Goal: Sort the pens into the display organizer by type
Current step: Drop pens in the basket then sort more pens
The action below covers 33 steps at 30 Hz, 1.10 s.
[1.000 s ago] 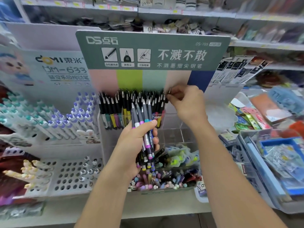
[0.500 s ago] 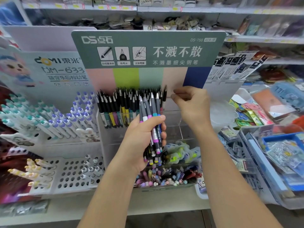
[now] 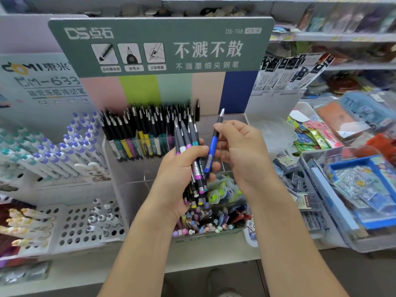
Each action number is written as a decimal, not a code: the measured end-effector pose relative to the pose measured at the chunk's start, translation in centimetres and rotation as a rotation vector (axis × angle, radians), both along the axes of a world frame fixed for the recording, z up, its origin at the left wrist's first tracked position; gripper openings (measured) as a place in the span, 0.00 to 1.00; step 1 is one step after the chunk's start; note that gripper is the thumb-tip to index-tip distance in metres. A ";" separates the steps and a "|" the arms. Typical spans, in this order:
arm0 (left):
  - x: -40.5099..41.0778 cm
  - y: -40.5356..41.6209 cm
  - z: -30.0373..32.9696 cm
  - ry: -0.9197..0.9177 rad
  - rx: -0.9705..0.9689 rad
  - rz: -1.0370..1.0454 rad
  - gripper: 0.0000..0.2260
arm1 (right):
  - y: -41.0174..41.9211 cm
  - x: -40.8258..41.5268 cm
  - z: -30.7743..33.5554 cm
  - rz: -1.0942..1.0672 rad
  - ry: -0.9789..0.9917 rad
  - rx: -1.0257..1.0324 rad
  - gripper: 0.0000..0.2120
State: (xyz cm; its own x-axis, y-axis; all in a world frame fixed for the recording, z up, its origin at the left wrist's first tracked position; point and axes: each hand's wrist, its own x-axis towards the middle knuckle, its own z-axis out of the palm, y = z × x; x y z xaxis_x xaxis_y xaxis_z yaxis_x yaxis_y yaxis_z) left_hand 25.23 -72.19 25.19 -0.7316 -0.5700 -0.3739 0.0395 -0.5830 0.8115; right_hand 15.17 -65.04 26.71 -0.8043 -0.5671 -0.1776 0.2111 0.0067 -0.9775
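Since the earlier frame our right hand came back from the organizer's top row and now pinches a blue pen upright. Open room sits right of the racked pens in the display organizer. Our left hand is curled around a pen bundle, touching the blue pen. Loose pens fill the bin below; purple pens crowd left.

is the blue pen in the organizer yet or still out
Out. The right hand pinches the blue pen beside the left hand's bundle.
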 end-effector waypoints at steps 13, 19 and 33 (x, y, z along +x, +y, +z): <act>2.2 -1.6 -2.3 -0.080 -0.053 0.119 0.05 | -2.9 -5.4 0.2 -0.219 0.803 0.153 0.01; 2.4 -1.6 -2.7 -0.073 -0.053 0.100 0.06 | -5.3 -5.7 -2.2 -0.044 0.900 0.452 0.04; 1.9 -1.9 -2.6 -0.100 -0.072 0.066 0.05 | -4.4 -4.8 -2.2 -0.131 0.753 0.321 0.01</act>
